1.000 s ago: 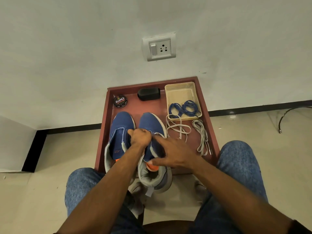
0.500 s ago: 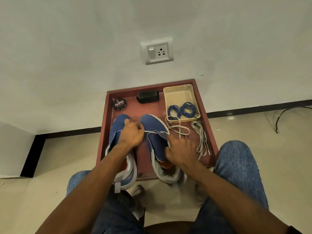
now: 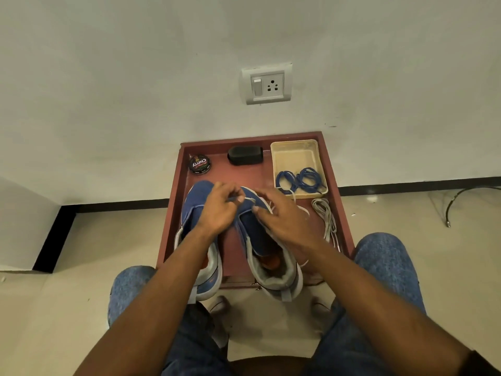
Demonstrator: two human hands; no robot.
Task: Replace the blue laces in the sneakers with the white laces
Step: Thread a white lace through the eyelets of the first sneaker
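Step in hand, as judged: threading the first white lace (image 3: 250, 200) through the front eyelets of the right sneaker (image 3: 257, 234). The blue laces (image 3: 299, 180) were already out, lying coiled in the near end of the cream tray (image 3: 295, 153). Both sneakers stood side by side on the red worktop (image 3: 245, 175), heels toward the person, the left sneaker (image 3: 196, 204) unlaced so far as could be seen.

The left hand (image 3: 218, 210) was over the toe area between the two shoes, fingers curled, pinching the white lace at its tip. The right hand (image 3: 282, 215) lay over the right sneaker's far side with fingers bent; it appeared to pinch the same lace near the eyelet, though the contact was partly hidden. A second white lace (image 3: 325, 215) lay bundled on the worktop beside the tray, untouched.

Next move, in my judgement, calls for drawing the lace through and evening both ends before crossing upward
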